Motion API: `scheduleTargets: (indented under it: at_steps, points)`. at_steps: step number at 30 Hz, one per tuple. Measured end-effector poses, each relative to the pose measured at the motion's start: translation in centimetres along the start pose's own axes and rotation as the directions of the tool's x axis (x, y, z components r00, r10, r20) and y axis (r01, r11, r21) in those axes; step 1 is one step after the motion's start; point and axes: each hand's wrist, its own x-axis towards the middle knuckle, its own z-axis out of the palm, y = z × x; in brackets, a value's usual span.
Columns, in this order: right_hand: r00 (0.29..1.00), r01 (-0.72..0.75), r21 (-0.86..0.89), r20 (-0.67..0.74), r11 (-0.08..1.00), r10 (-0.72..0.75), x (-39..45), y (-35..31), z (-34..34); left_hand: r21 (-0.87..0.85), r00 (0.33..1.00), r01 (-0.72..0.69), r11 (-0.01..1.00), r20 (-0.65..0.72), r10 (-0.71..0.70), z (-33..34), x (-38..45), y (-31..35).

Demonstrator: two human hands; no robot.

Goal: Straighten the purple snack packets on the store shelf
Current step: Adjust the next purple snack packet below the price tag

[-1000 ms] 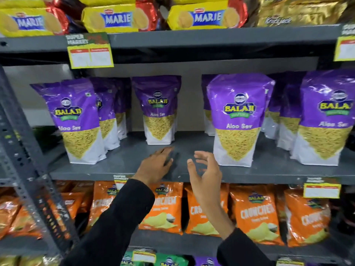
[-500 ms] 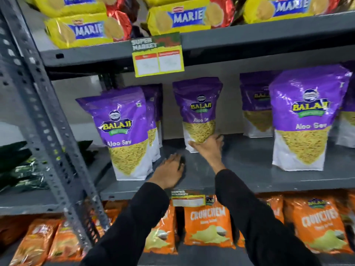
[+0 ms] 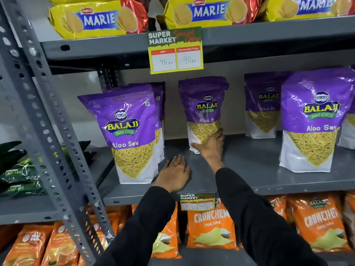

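1. Grey shelf (image 3: 259,166): painted metal, matt, smooth, and it's our landmark.
2. On it, purple snack packets (image 3: 203,112): glossy plastic film, crinkled, catching highlights.
3. Left of the shelf, perforated upright (image 3: 38,104): grey metal, dull finish.
4. Above it, Marie biscuit packs (image 3: 99,20): shiny foil-like wrap.
5. On the shelf edge above, price tag (image 3: 175,51): flat paper card.
6. Below it, orange packets (image 3: 211,227): glossy plastic.
7. In front, sleeves (image 3: 259,217): black matt cloth.
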Motion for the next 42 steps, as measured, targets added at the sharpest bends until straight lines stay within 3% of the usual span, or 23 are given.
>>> scheduleTargets:
  at_steps: [14, 16, 33, 42]
  points:
    - [1.000, -0.005, -0.062, -0.007, 0.998, 0.004, -2.7, -0.6, -1.3, 0.039, 0.998, 0.041, 0.998, 0.046, -0.043, -0.8, 0.8, -0.3]
    - [1.000, 0.009, -0.071, -0.017, 0.997, -0.010, -5.3, -0.2, -4.7, 0.022, 0.999, 0.029, 0.999, 0.037, -0.030, -0.9, -2.2, 2.0]
    - [0.997, 0.080, -0.038, -0.018, 0.996, -0.081, -11.6, 1.7, -8.8, 0.067, 0.996, 0.083, 0.994, 0.036, -0.085, -1.0, -0.9, 0.7]
    - [0.993, 0.093, -0.056, -0.061, 0.994, -0.097, -14.4, 2.2, -10.2, -0.002, 0.995, 0.086, 0.996, 0.058, -0.086, -1.7, -1.7, 1.3]
